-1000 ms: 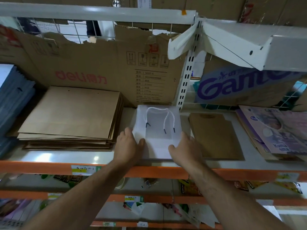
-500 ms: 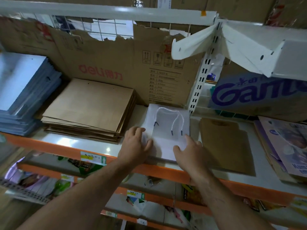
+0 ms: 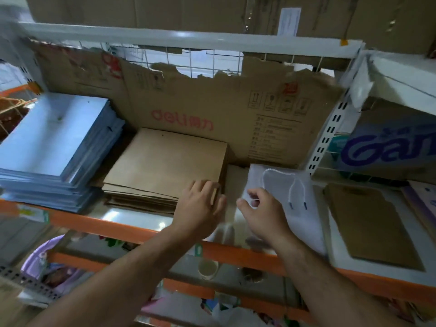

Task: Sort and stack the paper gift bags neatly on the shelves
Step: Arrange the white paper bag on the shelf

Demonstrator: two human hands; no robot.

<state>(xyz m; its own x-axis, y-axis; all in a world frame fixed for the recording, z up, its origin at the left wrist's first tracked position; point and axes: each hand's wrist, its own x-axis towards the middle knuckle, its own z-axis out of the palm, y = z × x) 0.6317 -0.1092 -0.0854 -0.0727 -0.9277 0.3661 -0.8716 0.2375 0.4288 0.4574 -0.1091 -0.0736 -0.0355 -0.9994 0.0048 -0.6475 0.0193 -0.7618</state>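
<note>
Presently: left hand (image 3: 200, 205) loose-fingered on near corner of brown paper bag stack (image 3: 165, 166); right hand (image 3: 262, 211) curled, pinching left edge of white rope-handled bag (image 3: 299, 223), flat on shelf (image 3: 132, 218) just beside stack.

L→R on shelf (image 3: 132, 217): tall bag stack (image 3: 54, 140), lower bag stack (image 3: 165, 161), corded bag (image 3: 299, 208), single flat bag (image 3: 368, 223); cardboard sheet (image 3: 212, 109) behind.

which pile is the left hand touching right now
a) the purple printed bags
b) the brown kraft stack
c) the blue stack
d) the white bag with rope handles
B: the left hand lies on the near right corner of the brown kraft stack, while the right hand is at the left edge of the white bag.
</note>
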